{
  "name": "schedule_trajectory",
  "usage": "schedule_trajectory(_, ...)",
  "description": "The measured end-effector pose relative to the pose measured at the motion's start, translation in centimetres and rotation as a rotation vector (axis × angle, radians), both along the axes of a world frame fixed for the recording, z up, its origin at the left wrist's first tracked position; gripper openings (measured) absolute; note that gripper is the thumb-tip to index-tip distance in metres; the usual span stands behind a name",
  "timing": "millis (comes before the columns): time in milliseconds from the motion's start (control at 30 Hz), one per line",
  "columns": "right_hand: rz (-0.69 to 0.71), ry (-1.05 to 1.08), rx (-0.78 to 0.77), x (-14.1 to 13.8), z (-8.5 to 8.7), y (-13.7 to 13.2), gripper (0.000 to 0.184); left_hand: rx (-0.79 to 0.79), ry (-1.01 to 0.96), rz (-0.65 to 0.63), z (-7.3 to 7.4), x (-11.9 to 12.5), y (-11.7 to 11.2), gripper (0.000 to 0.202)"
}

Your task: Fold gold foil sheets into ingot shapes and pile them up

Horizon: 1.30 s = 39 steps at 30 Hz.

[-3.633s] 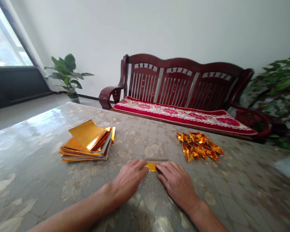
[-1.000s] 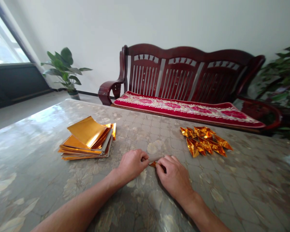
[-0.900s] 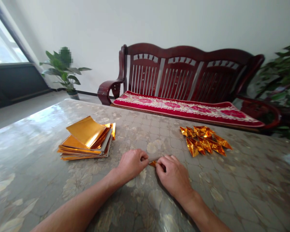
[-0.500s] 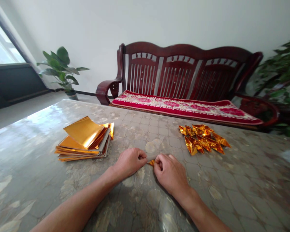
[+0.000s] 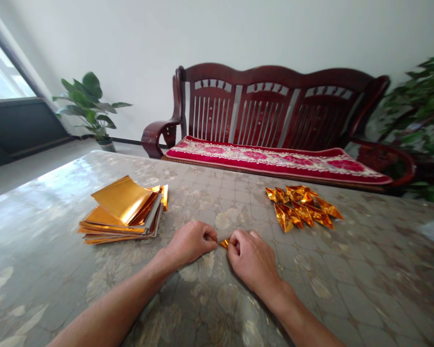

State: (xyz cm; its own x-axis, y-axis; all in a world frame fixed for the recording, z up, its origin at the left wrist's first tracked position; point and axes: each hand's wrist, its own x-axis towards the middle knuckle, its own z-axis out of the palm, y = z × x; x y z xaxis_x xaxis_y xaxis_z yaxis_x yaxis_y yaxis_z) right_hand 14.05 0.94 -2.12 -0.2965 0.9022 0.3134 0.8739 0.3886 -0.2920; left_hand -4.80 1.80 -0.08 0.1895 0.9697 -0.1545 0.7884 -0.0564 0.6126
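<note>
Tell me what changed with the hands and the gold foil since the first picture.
The left hand and right hand, flat on the table at first, have curled and now pinch the gold foil strip between them, with only a small folded bit showing. The stack of gold foil sheets and pile of folded gold foil triangles stayed unchanged.

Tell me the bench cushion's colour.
The cushion is crimson with pink roses and a cream border, clearest in the head view.

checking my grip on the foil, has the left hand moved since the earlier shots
Yes, it has moved forward, away from the person: the left hand now sits about level with the front edge of the stack of gold foil sheets, where before it lay nearer the person.
</note>
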Motion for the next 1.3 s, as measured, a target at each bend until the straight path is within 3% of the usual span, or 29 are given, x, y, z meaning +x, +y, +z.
schedule_trajectory(500, 0.009, -0.012, -0.015, 0.1, -0.3, 0.0, 0.013, 0.020, 0.106, 0.183, 0.3, 1.4, -0.7, 0.016)
schedule_trajectory(933, -0.014, 0.024, -0.025, -0.1, -0.2, 0.1, 0.019, 0.020, 0.099, 0.192, 0.1, 1.4, -0.7, 0.013)
schedule_trajectory(1133, -0.009, 0.020, -0.031, -0.2, -0.2, 0.1, 0.019, -0.007, -0.039, 0.122, -0.7, 0.5, 0.1, 0.015)
schedule_trajectory(1300, -0.005, 0.012, -0.045, -0.2, -0.3, 0.1, 0.018, 0.167, -0.083, 0.194, -0.9, -0.4, -0.4, 0.019)
